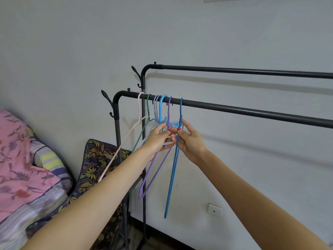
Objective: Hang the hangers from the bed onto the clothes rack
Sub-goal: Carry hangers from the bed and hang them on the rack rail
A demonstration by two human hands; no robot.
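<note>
A black clothes rack has a near rail point(234, 109) and a higher far rail point(252, 71). Several thin hangers hook over the near rail's left end: a cream one point(124, 141), a green one point(142, 132), pale lilac ones point(156, 109), a light blue one point(162, 105), a purple one point(153, 170) and a dark blue one point(171, 177). My left hand point(158, 139) pinches the purple hanger just below its neck. My right hand point(189, 141) pinches the dark blue hanger near its neck. Both hands meet under the rail.
The bed point(23, 168) with pink floral bedding and a striped pillow lies at the left. A dark leaf-patterned cushion point(97, 159) leans beside the rack's left posts. A white wall stands behind, with a socket point(214, 210) low down. The rail's right stretch is bare.
</note>
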